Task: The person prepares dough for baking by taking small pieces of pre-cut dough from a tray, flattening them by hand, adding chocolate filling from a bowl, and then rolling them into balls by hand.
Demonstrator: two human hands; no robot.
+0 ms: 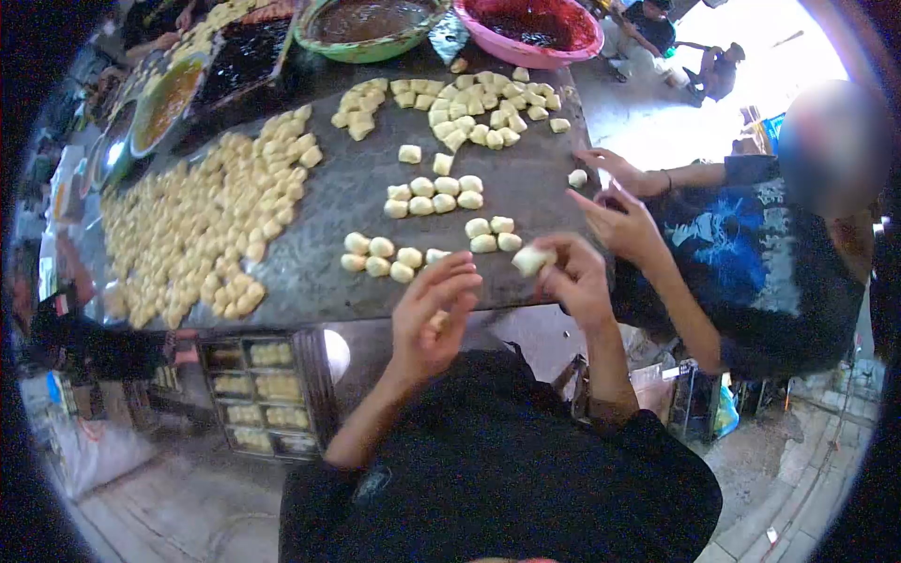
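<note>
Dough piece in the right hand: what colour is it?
Pale creamy yellow dough piece, pinched in the right hand; head view.

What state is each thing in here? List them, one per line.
Right hand: fingers pinch a dough piece.
Left hand: open, palm up, a small bit on it.
Green bowl: holds brown filling.
Pink bowl: holds dark red filling.
Dough pieces: lying in rows on the table.

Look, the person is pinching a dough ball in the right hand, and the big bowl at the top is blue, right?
Not quite. The head view shows the right hand pinching a dough ball, but the big bowl at the top is pink, not blue.
</note>
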